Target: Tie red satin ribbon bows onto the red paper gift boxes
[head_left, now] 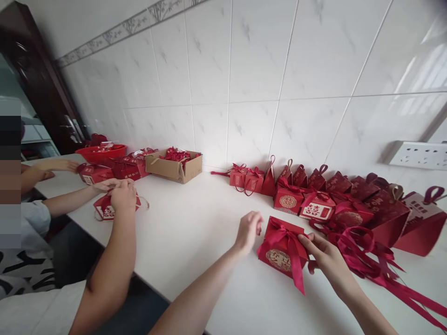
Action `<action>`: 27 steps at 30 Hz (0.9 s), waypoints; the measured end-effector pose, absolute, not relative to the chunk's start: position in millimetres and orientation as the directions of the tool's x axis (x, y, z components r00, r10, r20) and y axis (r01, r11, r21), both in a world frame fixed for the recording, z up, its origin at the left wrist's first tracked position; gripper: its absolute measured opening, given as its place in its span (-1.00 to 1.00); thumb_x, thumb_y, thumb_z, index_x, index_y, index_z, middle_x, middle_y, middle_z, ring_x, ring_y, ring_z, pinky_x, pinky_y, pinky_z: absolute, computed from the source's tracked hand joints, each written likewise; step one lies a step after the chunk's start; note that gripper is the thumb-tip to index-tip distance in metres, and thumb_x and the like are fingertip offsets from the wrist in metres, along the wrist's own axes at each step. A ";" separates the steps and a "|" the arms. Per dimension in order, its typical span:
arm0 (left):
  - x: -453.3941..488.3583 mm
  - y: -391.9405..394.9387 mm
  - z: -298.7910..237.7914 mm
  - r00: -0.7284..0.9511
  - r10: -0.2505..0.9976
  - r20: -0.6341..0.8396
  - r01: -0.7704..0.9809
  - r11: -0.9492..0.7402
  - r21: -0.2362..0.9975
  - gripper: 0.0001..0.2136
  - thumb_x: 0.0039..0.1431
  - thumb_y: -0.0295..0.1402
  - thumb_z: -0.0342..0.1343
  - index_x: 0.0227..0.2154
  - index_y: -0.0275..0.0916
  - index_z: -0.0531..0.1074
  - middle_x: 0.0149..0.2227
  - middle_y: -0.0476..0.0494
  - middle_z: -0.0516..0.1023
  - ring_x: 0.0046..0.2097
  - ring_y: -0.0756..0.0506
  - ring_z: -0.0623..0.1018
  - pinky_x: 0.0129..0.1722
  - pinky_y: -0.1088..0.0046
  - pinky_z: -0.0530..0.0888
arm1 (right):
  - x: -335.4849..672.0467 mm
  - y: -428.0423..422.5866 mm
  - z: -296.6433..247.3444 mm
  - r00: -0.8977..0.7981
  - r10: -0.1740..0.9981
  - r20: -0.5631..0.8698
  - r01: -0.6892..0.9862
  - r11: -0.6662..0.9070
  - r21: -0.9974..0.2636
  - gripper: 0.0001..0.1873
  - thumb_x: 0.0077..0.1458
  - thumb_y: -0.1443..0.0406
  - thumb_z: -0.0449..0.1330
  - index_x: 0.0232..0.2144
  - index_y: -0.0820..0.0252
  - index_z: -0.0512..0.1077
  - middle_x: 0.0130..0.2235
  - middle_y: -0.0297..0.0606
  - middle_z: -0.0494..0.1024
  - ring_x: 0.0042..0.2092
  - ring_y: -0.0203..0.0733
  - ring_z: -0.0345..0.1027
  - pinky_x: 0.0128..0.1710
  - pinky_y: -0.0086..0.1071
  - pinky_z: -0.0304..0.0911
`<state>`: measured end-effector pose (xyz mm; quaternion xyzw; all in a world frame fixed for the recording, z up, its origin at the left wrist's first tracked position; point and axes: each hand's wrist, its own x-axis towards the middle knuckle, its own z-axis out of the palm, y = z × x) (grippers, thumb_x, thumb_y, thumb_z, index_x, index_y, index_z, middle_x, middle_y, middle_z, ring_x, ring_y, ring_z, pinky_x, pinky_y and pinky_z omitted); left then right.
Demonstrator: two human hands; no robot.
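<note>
In front of me on the white table stands a red gift box [272,272] with a gold round emblem. A dark pink ribbon [292,253] is tied in a bow on its top, one tail hanging down the front. My right hand [324,256] is at the box's right edge, thumb and finger closed on the bow's right side. Just left of the box, my left hand [248,231] is raised with its fingers curled in, apart from the box; nothing shows in it.
Behind and right stand several finished red boxes [316,209] and loose ribbons [366,256]. A cardboard carton [171,170] holds red pieces. At left, a co-worker's hands [122,193] work on another red box [101,204], near a red basin [118,152]. A power strip [419,155] is on the wall.
</note>
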<state>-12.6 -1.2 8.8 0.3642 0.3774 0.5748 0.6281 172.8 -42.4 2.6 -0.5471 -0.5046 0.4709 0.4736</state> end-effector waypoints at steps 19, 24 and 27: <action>-13.5 -9.5 7.5 0.185 0.954 0.237 0.132 -0.263 0.956 -0.62 0.12 -0.07 -0.07 -0.62 -0.19 0.01 -0.62 0.12 0.01 -0.55 0.05 0.08 -0.52 0.50 0.08 | 159.7 -43.2 7.7 0.011 0.996 0.084 0.091 0.083 -0.992 -0.45 -0.16 -0.17 0.19 -0.59 0.14 0.14 -0.65 -0.47 0.30 -0.68 -0.39 0.17 -0.76 -0.49 0.13; -15.2 -9.6 9.3 0.121 0.967 0.224 0.290 -0.250 0.924 -0.64 0.07 -0.14 0.01 -0.64 -0.20 0.03 -0.65 0.12 0.06 -0.56 0.04 0.11 -0.53 0.49 0.06 | 157.9 -44.1 5.3 -0.051 0.991 0.120 0.093 0.125 -0.988 -0.52 -0.04 -0.10 0.15 -0.56 0.14 0.13 -0.64 -0.48 0.30 -0.66 -0.38 0.20 -0.75 -0.51 0.13; -15.9 -12.3 10.9 0.119 0.954 0.274 0.309 -0.298 0.903 -0.68 0.07 -0.23 0.00 -0.64 -0.20 0.01 -0.65 0.12 0.05 -0.57 0.04 0.09 -0.55 0.49 0.06 | 158.6 -44.1 4.9 -0.046 0.994 0.103 0.090 0.107 -0.990 -0.53 -0.02 -0.09 0.15 -0.55 0.14 0.14 -0.64 -0.49 0.31 -0.65 -0.38 0.20 -0.74 -0.51 0.14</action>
